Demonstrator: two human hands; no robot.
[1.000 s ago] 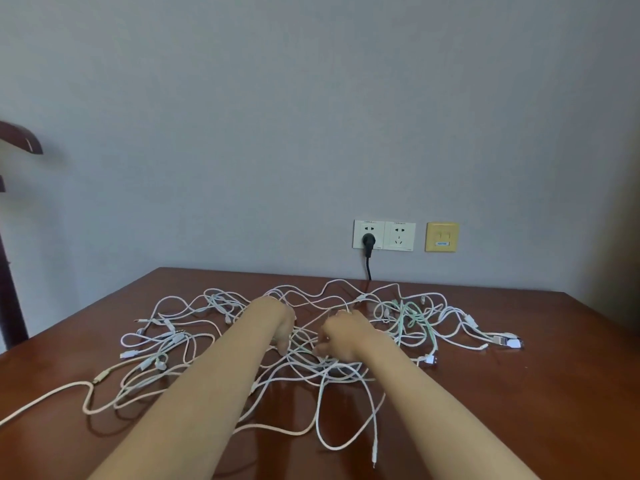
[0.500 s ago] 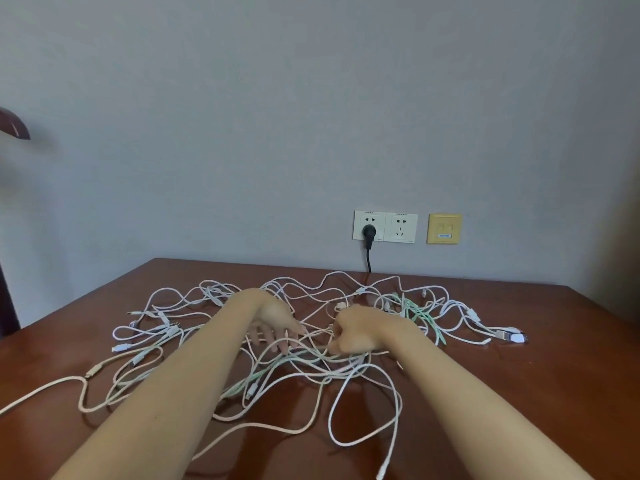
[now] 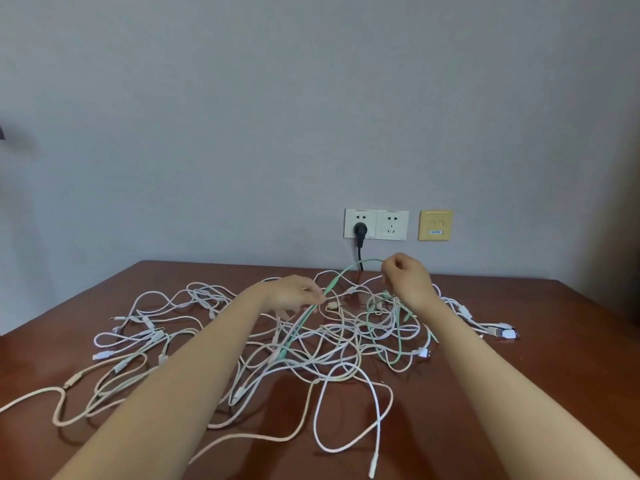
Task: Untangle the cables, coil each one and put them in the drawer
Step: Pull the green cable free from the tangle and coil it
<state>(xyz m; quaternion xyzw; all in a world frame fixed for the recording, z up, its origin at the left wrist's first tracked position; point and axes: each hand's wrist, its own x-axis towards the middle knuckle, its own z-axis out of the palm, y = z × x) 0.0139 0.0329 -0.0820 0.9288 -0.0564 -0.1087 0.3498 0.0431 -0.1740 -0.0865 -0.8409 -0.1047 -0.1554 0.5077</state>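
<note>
Pinching the green cable (image 3: 341,273) with curled fingers, the right hand (image 3: 407,285) holds it above the brown table (image 3: 571,375). The left hand (image 3: 294,294), fingers bent, pinches the same cable lower down. The tangle of white cables (image 3: 332,344) lies spread on the table under both hands.

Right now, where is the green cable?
Head view, centre: the green cable arcs between the left hand and the raised right hand, above the white tangle.

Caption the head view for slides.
Left hand and right hand hold a green cable above tangled white cables on a table.
</note>
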